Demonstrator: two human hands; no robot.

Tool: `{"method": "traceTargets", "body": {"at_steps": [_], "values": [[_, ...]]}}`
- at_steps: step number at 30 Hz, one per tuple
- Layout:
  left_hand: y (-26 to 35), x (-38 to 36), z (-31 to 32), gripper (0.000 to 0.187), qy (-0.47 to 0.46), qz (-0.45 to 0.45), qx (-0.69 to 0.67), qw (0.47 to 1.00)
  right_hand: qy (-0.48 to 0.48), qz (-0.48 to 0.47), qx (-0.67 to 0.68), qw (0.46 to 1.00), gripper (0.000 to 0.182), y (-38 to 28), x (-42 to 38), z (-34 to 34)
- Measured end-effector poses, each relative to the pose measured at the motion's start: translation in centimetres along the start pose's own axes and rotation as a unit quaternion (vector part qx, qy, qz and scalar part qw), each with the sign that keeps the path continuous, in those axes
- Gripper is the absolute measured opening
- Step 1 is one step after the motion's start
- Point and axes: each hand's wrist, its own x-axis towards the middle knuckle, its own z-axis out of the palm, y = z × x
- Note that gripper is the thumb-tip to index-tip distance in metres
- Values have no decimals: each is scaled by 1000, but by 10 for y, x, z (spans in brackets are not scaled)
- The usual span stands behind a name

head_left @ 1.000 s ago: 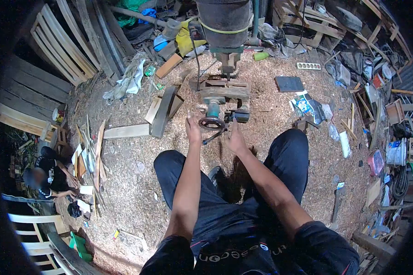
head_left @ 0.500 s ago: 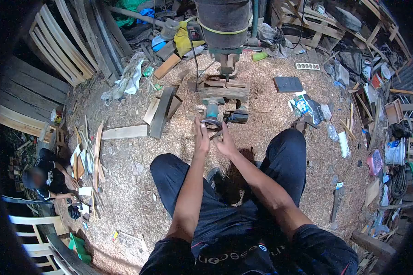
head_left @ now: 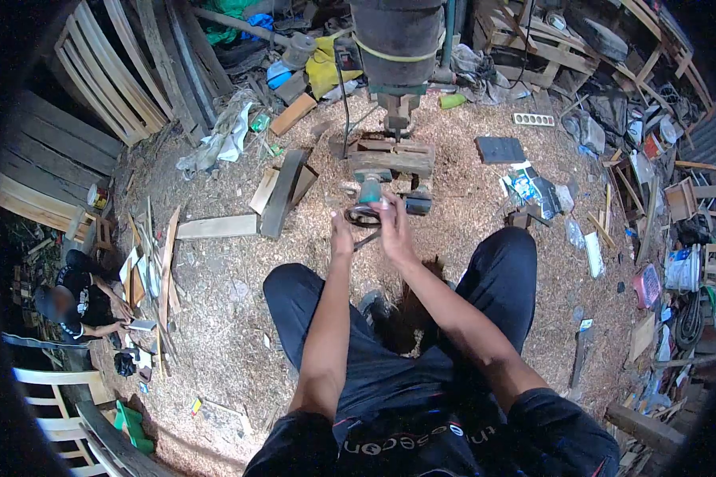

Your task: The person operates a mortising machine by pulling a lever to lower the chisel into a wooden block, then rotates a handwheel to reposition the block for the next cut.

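Note:
A dark round handwheel (head_left: 361,216) sits at the near end of a machine's teal-green shaft housing (head_left: 370,191). My right hand (head_left: 394,232) grips the wheel's right side, with its fingers over the top of the rim. On the other side, my left hand (head_left: 342,237) is beside the left rim with its fingers pointing up and loosely apart; whether it touches the rim is hard to see. Beyond the wheel lies a worn wooden block (head_left: 391,161) on the machine's vise-like bed, beneath a metal tool head (head_left: 398,111).
A large dark cylindrical motor housing (head_left: 398,44) hangs above. Loose planks (head_left: 286,195) lie to the left on wood chips. A dark block (head_left: 500,149) and a power strip (head_left: 533,119) are to the right. Another person (head_left: 83,298) crouches at far left.
My right hand has shifted up along the wheel's right rim. My left hand has moved slightly left and down, its fingers looser. The view has tilted a little.

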Motion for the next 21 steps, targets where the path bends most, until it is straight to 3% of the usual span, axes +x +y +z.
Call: {"method": "traceTargets", "body": {"at_steps": [2, 4, 6, 7, 9, 10, 13, 15, 16, 18, 19, 21], "values": [[16, -18, 18, 74, 78, 91, 60, 991, -3, 120, 31, 992, 76, 9, 4, -17], [21, -27, 26, 74, 98, 127, 90, 983, 17, 132, -5, 991, 74, 34, 0, -14], [24, -28, 21, 74, 69, 96, 73, 990, 54, 19, -113, 992, 72, 56, 1, 6], [20, -19, 13, 74, 33, 47, 43, 997, 46, -15, -98, 994, 70, 45, 1, 8], [10, -11, 4, 74, 13, -5, 23, 1000, 11, -5, 2, 1000, 72, 12, -5, 5], [14, -15, 8, 74, 38, 23, 38, 998, -7, -6, 52, 999, 73, -1, -3, 4], [27, -31, 30, 74, 111, 130, 105, 980, 73, 121, -15, 990, 67, 28, 3, 3], [32, -33, 31, 74, 102, 132, 117, 979, 119, 65, -97, 986, 61, 50, 6, 15], [28, -26, 24, 74, 66, 85, 83, 991, 144, 40, -140, 979, 58, 33, 3, 25], [19, -16, 8, 74, 10, -11, 40, 999, 88, 15, -66, 994, 55, -2, -5, 12], [15, -14, 6, 74, 17, -21, 39, 999, 77, 24, -8, 997, 54, -21, -8, 10], [20, -21, 15, 74, 81, 45, 61, 994, 78, 27, -51, 995, 54, 40, 18, -5]]}}
